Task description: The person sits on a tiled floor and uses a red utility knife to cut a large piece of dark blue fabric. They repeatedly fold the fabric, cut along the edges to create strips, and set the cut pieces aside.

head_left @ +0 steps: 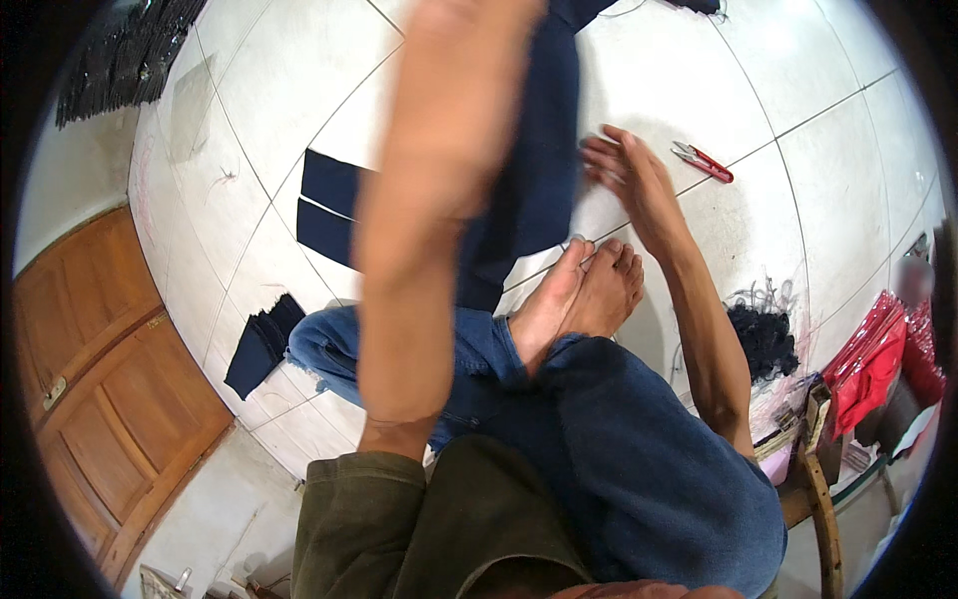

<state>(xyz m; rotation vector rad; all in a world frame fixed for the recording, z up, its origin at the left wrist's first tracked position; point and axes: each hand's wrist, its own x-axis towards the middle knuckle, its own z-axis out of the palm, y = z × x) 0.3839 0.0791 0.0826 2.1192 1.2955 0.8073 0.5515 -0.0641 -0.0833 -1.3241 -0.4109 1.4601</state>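
Note:
A long navy blue cloth (544, 140) lies over the floor in front of me and runs up past the top edge of the head view. My left arm crosses above it, blurred by motion. Only a smeared part of my left hand (474, 14) shows at the top edge, and its fingers are hidden. Just right of the cloth is my right hand (629, 170), fingers stretched out toward the cloth's edge and nothing visible in them. Two navy cloth pieces (331, 180) lie side by side left of my left arm, partly covered by it. Red-handled thread snips (711, 165) rest right of my right hand.
A small stack of navy pieces (261, 344) sits by my left knee. Dark thread scraps (762, 341) are heaped right of my right forearm. Red packaged goods (866, 374) and a wooden frame (820, 469) stand at the right, a wooden door (120, 399) at the left.

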